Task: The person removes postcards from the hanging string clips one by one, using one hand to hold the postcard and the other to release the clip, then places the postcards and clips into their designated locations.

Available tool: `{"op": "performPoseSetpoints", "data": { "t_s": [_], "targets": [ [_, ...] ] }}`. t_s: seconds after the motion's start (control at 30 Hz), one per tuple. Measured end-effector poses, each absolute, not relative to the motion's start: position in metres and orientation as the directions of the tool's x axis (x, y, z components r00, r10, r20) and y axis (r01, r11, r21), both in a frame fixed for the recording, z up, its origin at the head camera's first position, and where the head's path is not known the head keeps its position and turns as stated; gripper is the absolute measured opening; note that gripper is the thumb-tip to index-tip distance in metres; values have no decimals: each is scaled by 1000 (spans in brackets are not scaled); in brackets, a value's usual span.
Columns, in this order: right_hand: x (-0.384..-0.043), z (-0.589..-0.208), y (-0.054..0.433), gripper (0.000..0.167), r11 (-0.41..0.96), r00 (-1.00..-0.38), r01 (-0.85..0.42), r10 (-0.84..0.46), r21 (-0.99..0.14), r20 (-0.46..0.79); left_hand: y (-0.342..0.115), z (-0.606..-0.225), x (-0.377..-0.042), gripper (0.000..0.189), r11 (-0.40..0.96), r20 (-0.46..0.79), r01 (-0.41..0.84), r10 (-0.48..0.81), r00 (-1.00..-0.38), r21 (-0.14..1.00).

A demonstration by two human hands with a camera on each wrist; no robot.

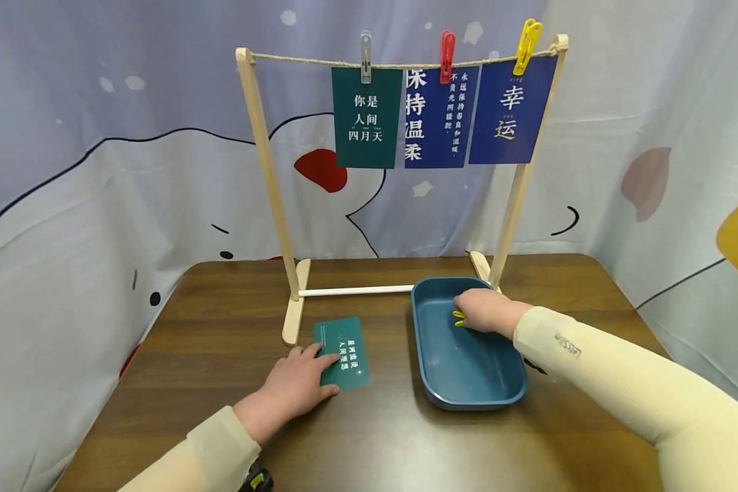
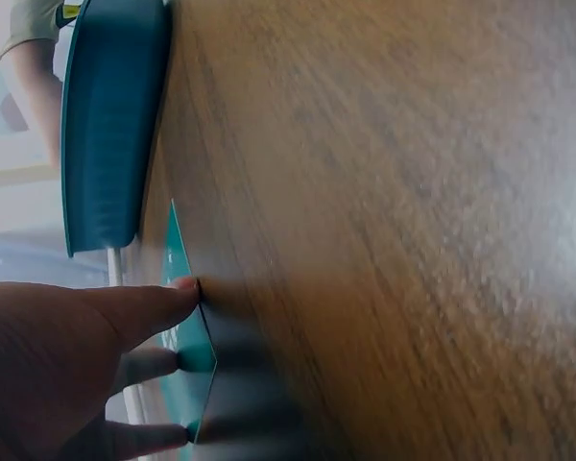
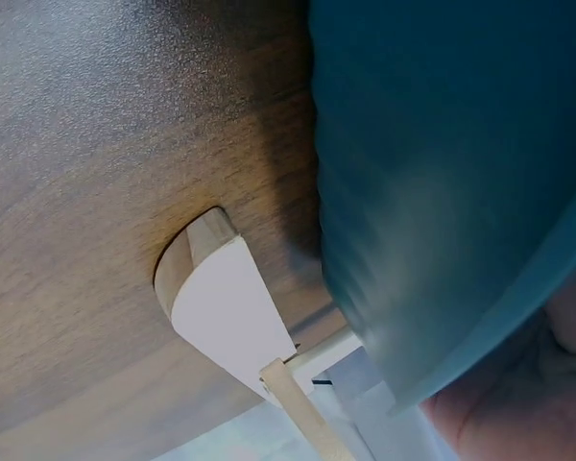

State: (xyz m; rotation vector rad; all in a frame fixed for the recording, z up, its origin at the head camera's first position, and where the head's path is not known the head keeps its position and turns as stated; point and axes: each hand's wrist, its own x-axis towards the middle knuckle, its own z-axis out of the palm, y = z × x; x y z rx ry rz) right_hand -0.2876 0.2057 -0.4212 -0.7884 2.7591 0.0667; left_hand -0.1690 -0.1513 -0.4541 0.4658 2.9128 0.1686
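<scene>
A green card (image 1: 350,342) with white characters lies on the table. My left hand (image 1: 298,379) rests on its left part, fingers spread; in the left wrist view the thumb (image 2: 154,309) and fingertips touch the card (image 2: 186,331) near its edge. Inside a blue tray (image 1: 467,383), my right hand (image 1: 486,311) holds a yellow clothespin (image 1: 459,315), whose ends stick out past the fingers. In the right wrist view the tray wall (image 3: 403,211) hides most of that hand, and the clothespin is out of sight.
Behind stands a wooden rack (image 1: 264,171) with a rope (image 1: 295,60). Three cards hang there: a green one (image 1: 369,150) under a grey clothespin (image 1: 365,58), a blue one (image 1: 433,147) under a red clothespin (image 1: 447,56), another blue one (image 1: 486,137) under a yellow clothespin (image 1: 527,46).
</scene>
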Motion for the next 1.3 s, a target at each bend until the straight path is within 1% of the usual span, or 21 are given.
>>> {"op": "performPoseSetpoints", "data": {
  "t_s": [0.23,0.43,0.8,1.13,1.2,1.3],
  "targets": [
    [-289,-418,206,6,848,-815,-528,-517,-31,-262,-157,-450,-170,58,932,-162,338,356,-920,129],
    [-290,-417,208,8,846,-815,-532,-522,-34,-251,-161,-448,-167,57,922,-165,360,380,-910,141],
    [-293,-416,207,10,843,-816,-537,-528,-28,-237,-165,-446,-160,57,925,-167,346,370,-914,158],
    [-289,-416,204,5,843,-816,-538,-529,-27,-233,-166,-449,-159,57,926,-167,346,369,-914,153],
    [-288,-417,203,9,845,-821,-534,-525,-21,-224,-165,-450,-159,58,927,-168,344,367,-915,153],
    [-287,-416,203,22,856,-835,-517,-507,-9,-213,-166,-451,-159,60,928,-159,339,362,-918,153]
  ]
}}
